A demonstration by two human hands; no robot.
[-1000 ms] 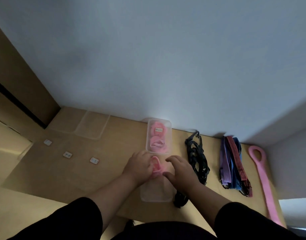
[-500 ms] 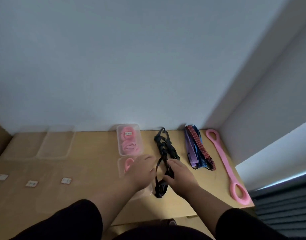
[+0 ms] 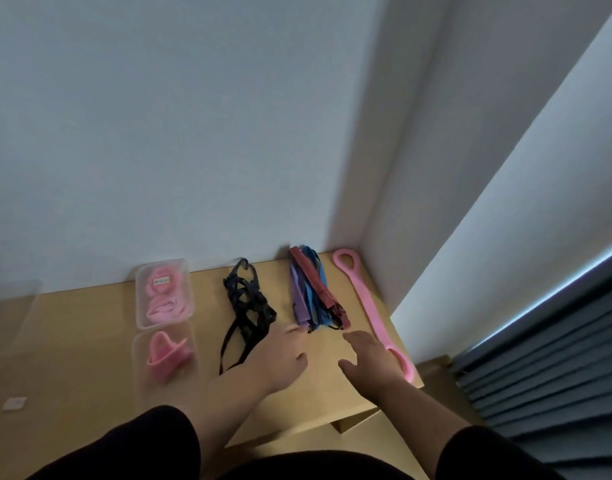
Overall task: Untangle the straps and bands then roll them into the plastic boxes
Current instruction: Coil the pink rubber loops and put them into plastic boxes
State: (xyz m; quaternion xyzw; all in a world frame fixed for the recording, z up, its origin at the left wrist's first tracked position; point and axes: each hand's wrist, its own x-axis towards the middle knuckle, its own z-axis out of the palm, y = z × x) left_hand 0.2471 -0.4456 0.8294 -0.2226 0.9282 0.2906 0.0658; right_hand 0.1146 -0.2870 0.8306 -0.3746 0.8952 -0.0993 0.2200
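Table (image 3: 89, 341): wooden top against a pale wall; its right edge meets a wall corner.
Change: a second ago both hands were over the near box with the pink roll; half a second ago they were over the black straps; now they reach further right. That roll looks finished, so I judge a new bundle is being picked.
Pink band (image 3: 368, 313): long flat loop at far right, long axis running far-left to near-right, one ring end at the wall, the other at the table's near edge.
Black straps (image 3: 247, 306): tangled, at centre, long axis near to far, loose ends trailing near.
Coloured straps (image 3: 313, 292): purple, blue and red bundle between the black straps and the pink band, long axis near to far, ends pointing near.
Far box (image 3: 140, 317): clear, at the wall, two pink rolls inside.
Near box (image 3: 138, 362): clear, just nearer, one pink roll.
Left hand (image 3: 280, 356): spread, empty, fingertips near the coloured straps' near end.
Right hand (image 3: 370, 358): spread, empty, just beside the pink band.
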